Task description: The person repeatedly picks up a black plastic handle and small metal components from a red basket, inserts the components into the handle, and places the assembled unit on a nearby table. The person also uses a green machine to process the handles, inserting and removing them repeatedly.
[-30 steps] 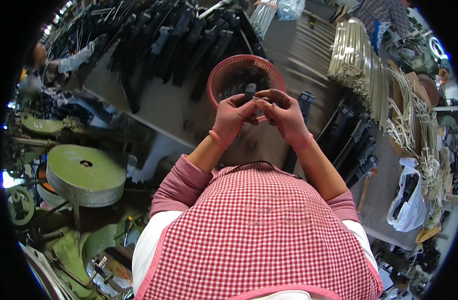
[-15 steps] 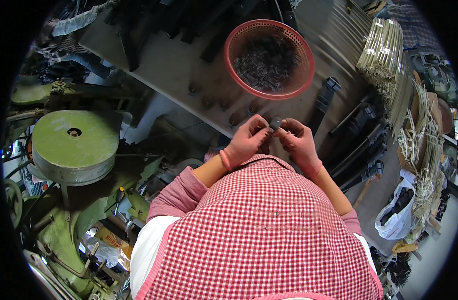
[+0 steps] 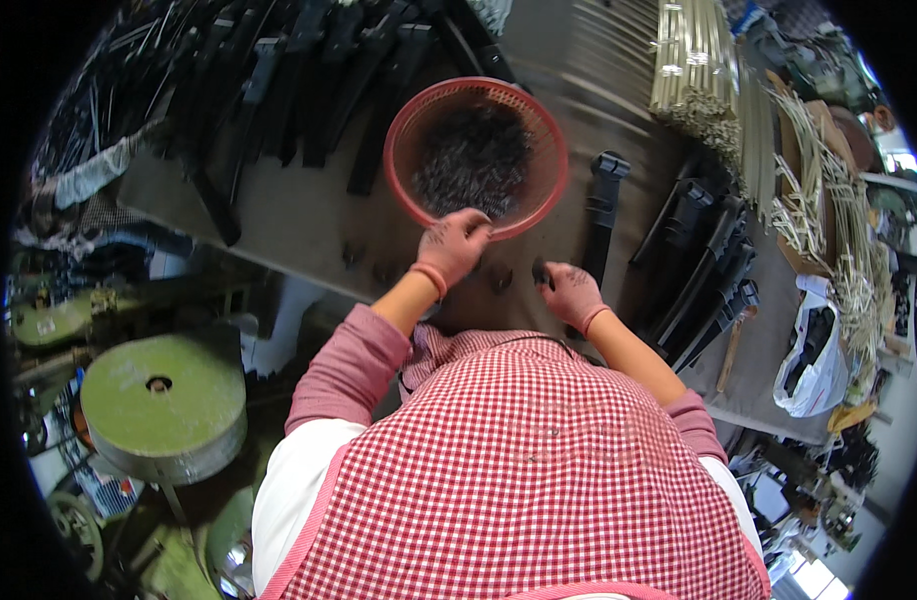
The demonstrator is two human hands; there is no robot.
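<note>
My gloved left hand is at the near rim of a red plastic basket, its thumb and fingers pinched together. Whatever may be between those fingertips is hidden. Inside the basket lies a heap of small dark, shiny pieces, possibly springs. Lower and to the right, close to my apron, my gloved right hand grips a small dark rounded piece between thumb and fingers. Several small dark round pieces rest on the table between the basket and me.
Long black parts spread over the far left of the table. More black parts lie to the right, beside one single black part. Bundled pale rods and a white plastic bag stand farther right. A green machine is at left.
My hands were together at a small dark rounded piece; now they are apart. The left has gone up to the basket's rim, while the right keeps the dark piece. My view has shifted too.
</note>
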